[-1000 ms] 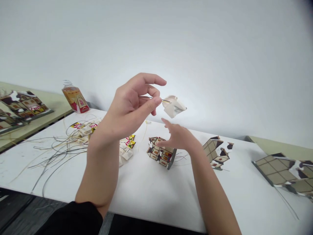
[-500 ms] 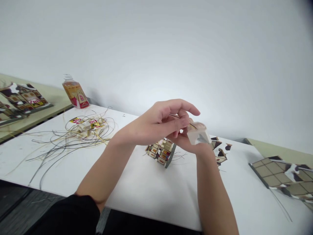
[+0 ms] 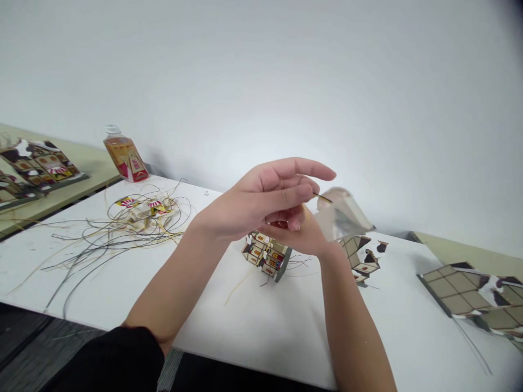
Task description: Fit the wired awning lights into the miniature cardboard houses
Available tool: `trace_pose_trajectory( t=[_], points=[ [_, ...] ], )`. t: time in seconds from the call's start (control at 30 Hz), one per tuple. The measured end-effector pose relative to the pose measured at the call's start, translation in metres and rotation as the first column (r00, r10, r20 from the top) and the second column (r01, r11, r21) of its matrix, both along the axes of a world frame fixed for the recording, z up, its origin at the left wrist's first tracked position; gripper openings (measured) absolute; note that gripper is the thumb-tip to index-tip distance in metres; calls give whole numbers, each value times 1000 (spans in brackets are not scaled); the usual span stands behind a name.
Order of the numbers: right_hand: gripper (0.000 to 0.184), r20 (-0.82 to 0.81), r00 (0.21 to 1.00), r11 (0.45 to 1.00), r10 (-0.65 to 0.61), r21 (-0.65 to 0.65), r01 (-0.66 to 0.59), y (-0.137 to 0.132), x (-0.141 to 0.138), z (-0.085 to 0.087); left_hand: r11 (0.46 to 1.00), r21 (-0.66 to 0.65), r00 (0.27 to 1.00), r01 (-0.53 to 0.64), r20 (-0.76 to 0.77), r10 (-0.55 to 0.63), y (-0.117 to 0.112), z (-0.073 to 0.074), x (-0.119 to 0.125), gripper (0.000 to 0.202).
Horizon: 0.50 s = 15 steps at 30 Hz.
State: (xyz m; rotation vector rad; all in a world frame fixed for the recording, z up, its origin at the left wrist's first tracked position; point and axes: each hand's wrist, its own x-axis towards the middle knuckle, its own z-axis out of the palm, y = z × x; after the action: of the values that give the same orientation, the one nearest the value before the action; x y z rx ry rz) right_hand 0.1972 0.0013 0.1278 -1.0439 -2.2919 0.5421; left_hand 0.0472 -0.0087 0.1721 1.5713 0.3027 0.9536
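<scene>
My left hand [image 3: 273, 198] is raised over the middle of the table, thumb and curled fingers pinched together with the index finger stretched out. From the pinch a dark thin wire [image 3: 322, 197] runs right to a small whitish, box-like piece [image 3: 347, 215], tilted in the air beside my right wrist. My right hand [image 3: 304, 237] is behind and below the left, its fingers curled and partly hidden. A bit of yellow wire [image 3: 306, 213] shows at its fingers; what they grip is unclear. Below the hands stands a small printed model house [image 3: 265, 253].
On the left lies a tangle of wires [image 3: 122, 231] with small red-striped awning pieces [image 3: 156, 208]. A drink bottle [image 3: 126, 158] stands behind it. More model houses sit at far left [image 3: 44, 163], right of my wrist [image 3: 362, 258] and far right [image 3: 474, 294]. A wall [image 3: 261, 81] backs the table.
The whitish piece has swung right and tilted, out from my right palm. My right hand has shifted slightly left, with its fingers more curled. A yellow strand now shows by the middle house.
</scene>
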Motion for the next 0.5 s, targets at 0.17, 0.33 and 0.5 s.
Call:
trace_pose_trajectory(
  t=[0.17,0.33,0.5],
  points=[
    [23,-25,999,996,22,-87,-25,6,11,-3,975,-191,971,-111,188,147,7,7,-9,22],
    [25,43,994,991,-96,-87,100,10,20,-2,920,-366,892,-138,359,276,13,16,-16,17],
    [41,63,988,987,-141,-67,145,16,17,-9,874,-470,823,-124,443,355,18,18,-18,19]
  ],
)
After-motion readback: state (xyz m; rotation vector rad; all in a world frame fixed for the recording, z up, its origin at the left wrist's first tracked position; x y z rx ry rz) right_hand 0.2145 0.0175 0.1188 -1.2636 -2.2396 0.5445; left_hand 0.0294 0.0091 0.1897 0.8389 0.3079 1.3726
